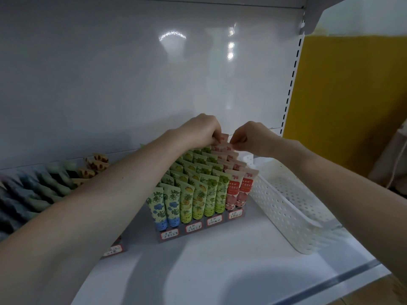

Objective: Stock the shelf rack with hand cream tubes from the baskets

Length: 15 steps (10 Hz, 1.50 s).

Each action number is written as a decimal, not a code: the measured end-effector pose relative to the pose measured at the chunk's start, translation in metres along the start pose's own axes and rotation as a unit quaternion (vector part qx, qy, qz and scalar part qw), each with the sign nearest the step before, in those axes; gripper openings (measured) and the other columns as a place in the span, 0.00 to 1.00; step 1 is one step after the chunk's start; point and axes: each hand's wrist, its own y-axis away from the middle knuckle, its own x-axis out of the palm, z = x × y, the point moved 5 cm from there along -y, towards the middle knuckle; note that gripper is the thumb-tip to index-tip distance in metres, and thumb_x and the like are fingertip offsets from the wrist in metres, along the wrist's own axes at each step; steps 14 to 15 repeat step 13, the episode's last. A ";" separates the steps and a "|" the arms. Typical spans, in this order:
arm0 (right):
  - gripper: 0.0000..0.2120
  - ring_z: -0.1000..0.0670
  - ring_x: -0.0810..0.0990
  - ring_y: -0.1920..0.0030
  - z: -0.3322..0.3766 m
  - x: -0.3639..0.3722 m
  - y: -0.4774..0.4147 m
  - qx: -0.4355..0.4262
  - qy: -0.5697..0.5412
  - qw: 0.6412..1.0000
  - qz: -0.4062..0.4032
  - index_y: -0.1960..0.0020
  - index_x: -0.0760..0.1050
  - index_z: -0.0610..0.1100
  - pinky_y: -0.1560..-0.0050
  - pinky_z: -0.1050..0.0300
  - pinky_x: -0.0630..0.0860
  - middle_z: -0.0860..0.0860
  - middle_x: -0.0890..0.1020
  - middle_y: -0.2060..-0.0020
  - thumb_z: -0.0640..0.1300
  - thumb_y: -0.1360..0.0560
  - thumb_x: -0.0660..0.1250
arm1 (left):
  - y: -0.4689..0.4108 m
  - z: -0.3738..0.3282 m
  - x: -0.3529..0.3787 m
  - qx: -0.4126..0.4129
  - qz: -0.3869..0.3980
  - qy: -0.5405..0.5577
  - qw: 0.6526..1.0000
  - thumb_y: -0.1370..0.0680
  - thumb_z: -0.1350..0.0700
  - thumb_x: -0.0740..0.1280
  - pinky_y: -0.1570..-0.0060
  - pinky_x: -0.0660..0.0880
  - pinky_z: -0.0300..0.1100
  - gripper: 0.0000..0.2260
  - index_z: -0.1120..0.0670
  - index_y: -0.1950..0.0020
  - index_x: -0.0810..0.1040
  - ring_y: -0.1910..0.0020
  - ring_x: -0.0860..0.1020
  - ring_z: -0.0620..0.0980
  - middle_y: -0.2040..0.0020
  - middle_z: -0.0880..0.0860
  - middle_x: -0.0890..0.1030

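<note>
**A:** Right, far left there's a second rack (55,181) of darker tubes, out of play. Then the left hand (201,130), fingers curled, pinching the top crimp among the pink tubes (222,142) in the rearmost row of the rack (180,236).

**B:** And the right hand (253,137) is just beside it, fingers pinched on a neighbouring crimp. One tube or two between them, I can't tell.

**A:** The trick, I'd say, is to hold by the crimp, keep the tube upright with the cap down, and ease it straight into its slot so the rows in front aren't knocked.

**B:** Agreed. Light press, then release one hand at a time. The basket (293,219) sits on the shelf (209,271) just right of the rack, and I see no tubes in it.
</note>
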 end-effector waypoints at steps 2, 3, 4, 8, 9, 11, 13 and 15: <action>0.09 0.53 0.76 0.54 -0.008 -0.013 -0.013 0.009 -0.036 0.998 -0.041 0.46 0.80 0.39 0.51 0.62 0.70 0.47 0.81 0.49 0.40 0.25 0.66 | -0.002 0.016 -0.028 -0.022 -0.081 0.022 0.996 0.23 0.62 0.65 0.48 0.70 0.37 0.09 0.60 0.45 0.81 0.49 0.79 0.50 0.46 0.56 0.82; 0.09 0.49 0.78 0.51 -0.008 -0.009 -0.024 0.018 -0.028 0.999 -0.033 0.46 0.79 0.38 0.49 0.60 0.73 0.45 0.81 0.48 0.40 0.24 0.66 | -0.007 0.014 -0.018 -0.010 -0.040 0.004 0.999 0.24 0.62 0.66 0.46 0.72 0.40 0.09 0.60 0.45 0.81 0.48 0.79 0.51 0.45 0.56 0.81; 0.10 0.47 0.78 0.47 -0.003 -0.001 -0.033 0.019 -0.016 1.000 -0.011 0.46 0.80 0.39 0.50 0.60 0.71 0.45 0.81 0.47 0.41 0.24 0.66 | -0.012 0.011 -0.005 -0.007 -0.009 -0.010 1.000 0.24 0.62 0.67 0.46 0.72 0.40 0.09 0.59 0.45 0.81 0.48 0.79 0.52 0.45 0.56 0.81; 0.09 0.47 0.78 0.47 -0.001 0.002 -0.033 0.019 -0.009 1.000 -0.015 0.46 0.80 0.38 0.50 0.61 0.70 0.44 0.81 0.48 0.39 0.24 0.65 | -0.016 0.010 -0.003 -0.002 -0.008 -0.016 1.000 0.24 0.62 0.67 0.51 0.69 0.38 0.07 0.59 0.48 0.82 0.50 0.78 0.52 0.48 0.56 0.82; 0.10 0.47 0.78 0.46 -0.002 0.002 -0.034 0.020 -0.011 1.000 -0.015 0.46 0.80 0.38 0.50 0.62 0.70 0.44 0.81 0.47 0.38 0.24 0.64 | -0.017 0.009 -0.002 -0.001 -0.008 -0.017 1.000 0.24 0.63 0.66 0.51 0.69 0.38 0.08 0.60 0.47 0.82 0.49 0.78 0.53 0.47 0.56 0.81; 0.10 0.47 0.78 0.46 -0.003 0.002 -0.037 0.020 -0.006 1.000 -0.019 0.46 0.80 0.38 0.50 0.62 0.70 0.44 0.82 0.47 0.38 0.24 0.64 | -0.017 0.010 -0.003 -0.002 -0.012 -0.019 1.000 0.24 0.63 0.66 0.50 0.70 0.38 0.08 0.60 0.47 0.82 0.49 0.78 0.53 0.47 0.56 0.81; 0.12 0.46 0.77 0.44 -0.004 -0.001 -0.032 0.040 -0.012 0.999 -0.023 0.41 0.77 0.38 0.44 0.58 0.72 0.44 0.80 0.44 0.39 0.23 0.64 | -0.012 0.008 -0.004 -0.013 -0.028 -0.029 0.999 0.22 0.62 0.63 0.49 0.72 0.41 0.09 0.59 0.45 0.80 0.48 0.78 0.54 0.46 0.56 0.81; 0.12 0.46 0.77 0.44 -0.004 -0.001 -0.032 0.040 -0.012 0.999 -0.023 0.41 0.77 0.38 0.44 0.58 0.72 0.44 0.80 0.44 0.39 0.23 0.64 | -0.012 0.008 -0.004 -0.013 -0.028 -0.029 0.999 0.22 0.62 0.63 0.49 0.72 0.41 0.09 0.59 0.45 0.80 0.48 0.78 0.54 0.46 0.56 0.81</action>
